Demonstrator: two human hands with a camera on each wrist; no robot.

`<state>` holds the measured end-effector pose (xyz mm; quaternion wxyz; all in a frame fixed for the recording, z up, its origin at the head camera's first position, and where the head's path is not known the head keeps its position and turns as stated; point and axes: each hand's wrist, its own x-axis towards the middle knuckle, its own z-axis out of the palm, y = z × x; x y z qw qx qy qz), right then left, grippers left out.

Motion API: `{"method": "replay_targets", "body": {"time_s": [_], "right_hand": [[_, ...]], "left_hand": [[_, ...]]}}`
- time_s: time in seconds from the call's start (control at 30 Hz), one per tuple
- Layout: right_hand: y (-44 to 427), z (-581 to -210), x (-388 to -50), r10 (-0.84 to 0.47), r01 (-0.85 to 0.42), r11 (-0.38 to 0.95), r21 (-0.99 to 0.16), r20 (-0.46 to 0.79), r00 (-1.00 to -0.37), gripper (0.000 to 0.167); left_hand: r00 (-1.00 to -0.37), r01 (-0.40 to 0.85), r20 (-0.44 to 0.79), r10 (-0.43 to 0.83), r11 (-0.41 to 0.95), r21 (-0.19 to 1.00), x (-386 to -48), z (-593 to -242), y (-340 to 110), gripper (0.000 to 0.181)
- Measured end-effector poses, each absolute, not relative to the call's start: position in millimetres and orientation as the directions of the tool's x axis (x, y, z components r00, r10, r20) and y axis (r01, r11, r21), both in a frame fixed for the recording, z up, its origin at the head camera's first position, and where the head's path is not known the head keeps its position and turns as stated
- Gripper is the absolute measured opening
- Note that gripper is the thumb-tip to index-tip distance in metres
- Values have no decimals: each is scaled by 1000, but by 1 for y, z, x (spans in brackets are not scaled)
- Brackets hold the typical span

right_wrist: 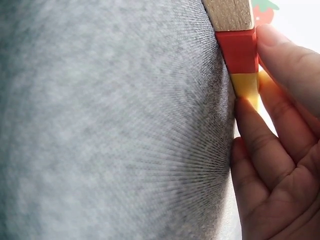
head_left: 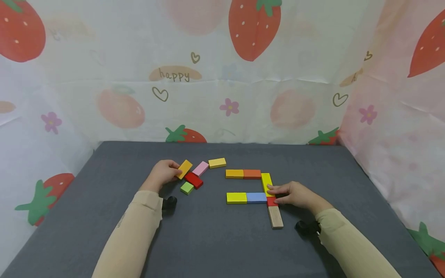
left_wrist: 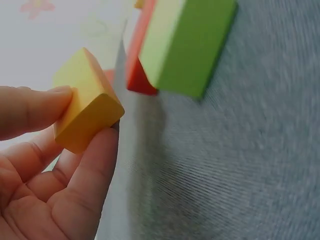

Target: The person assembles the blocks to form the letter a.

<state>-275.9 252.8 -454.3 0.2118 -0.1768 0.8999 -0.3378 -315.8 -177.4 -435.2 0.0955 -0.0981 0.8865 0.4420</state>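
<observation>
My left hand (head_left: 162, 173) pinches an orange-yellow wooden block (head_left: 185, 168) between thumb and fingers. In the left wrist view this block (left_wrist: 90, 107) is tilted, and the fingers support it from below. Close by lie a red block (head_left: 194, 180), a light green block (head_left: 187, 188) and a pink block (head_left: 200, 168). My right hand (head_left: 299, 195) rests at a column of blocks, its fingers on the yellow block (head_left: 265, 180) and its thumb at the small red block (head_left: 271, 201). A plain wood block (head_left: 276, 217) forms the column's near end.
Two rows run left from the column: an orange-yellow block (head_left: 234, 174) with an orange block (head_left: 252, 174), and nearer, a yellow block (head_left: 236, 198) with a blue block (head_left: 256, 198). Another yellow block (head_left: 217, 162) lies farther back on the grey tabletop (head_left: 215, 243). A printed curtain (head_left: 208, 112) stands behind.
</observation>
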Motion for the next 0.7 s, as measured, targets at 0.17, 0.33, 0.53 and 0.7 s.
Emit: {"method": "replay_targets", "body": {"time_s": [0.17,0.33,0.53,0.7], "right_hand": [[253,-455,-276,-470,-195,711,-675,-250,-847,43],[253,-454,-275,-463,-194,713,-674,-244,-852,43],[252,-453,-274,-460,-187,712,-677,-249,-853,43],[252,-451,-274,-461,-185,706,-684,-246,-852,43]], "left_hand": [[-968,-233,-244,-60,581,780,-305,-425,-170,22],[-971,-194,-240,10,562,804,-292,-419,-159,20],[-959,-187,-269,88,515,836,-277,-421,-144,16],[-948,-168,-287,139,549,819,-266,-426,-131,14]]}}
